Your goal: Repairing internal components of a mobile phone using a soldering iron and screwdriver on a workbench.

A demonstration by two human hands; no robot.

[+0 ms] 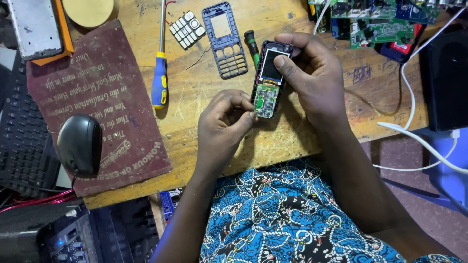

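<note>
Your stripped phone (268, 80) is the landmark here, standing up off the wooden bench (204, 92) with its long axis running away from you, screen end far. Left of it lie the yellow-and-blue screwdriver (159, 80), the loose keypad (187, 30) and the empty front frame (225, 39), well clear. Your left hand (222, 122) pinches the phone's near bottom corner; your right hand (312, 73) clasps the right edge, thumb pressing the screen. Both hands sit right on it. No containers in view.
</note>
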